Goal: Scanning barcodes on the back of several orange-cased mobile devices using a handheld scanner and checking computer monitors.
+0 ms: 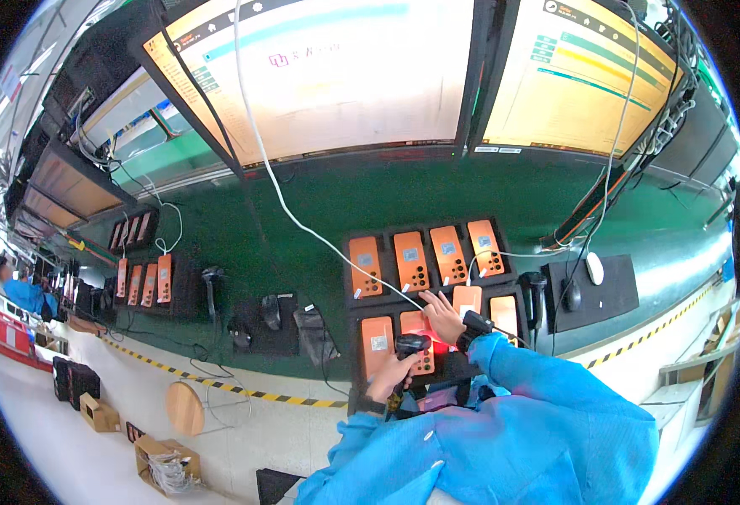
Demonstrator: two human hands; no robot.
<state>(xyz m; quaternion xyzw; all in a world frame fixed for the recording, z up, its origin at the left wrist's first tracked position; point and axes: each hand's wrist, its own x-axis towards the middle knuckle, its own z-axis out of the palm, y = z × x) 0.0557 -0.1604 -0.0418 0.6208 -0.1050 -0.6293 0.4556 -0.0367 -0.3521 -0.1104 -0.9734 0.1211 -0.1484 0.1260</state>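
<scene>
L hand (389, 374) grip closed on scanner (409, 344); R hand (442, 316) open, touching orange device (418, 323), part hidden.

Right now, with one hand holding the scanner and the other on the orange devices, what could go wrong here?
1. The right hand rests on an orange device in the black tray; a push may shift it in its slot.
2. The left hand aims the handheld scanner among closely packed devices, so its red light could fall on a neighbour.
3. A white cable hangs across the tray near both hands and could snag.
</scene>
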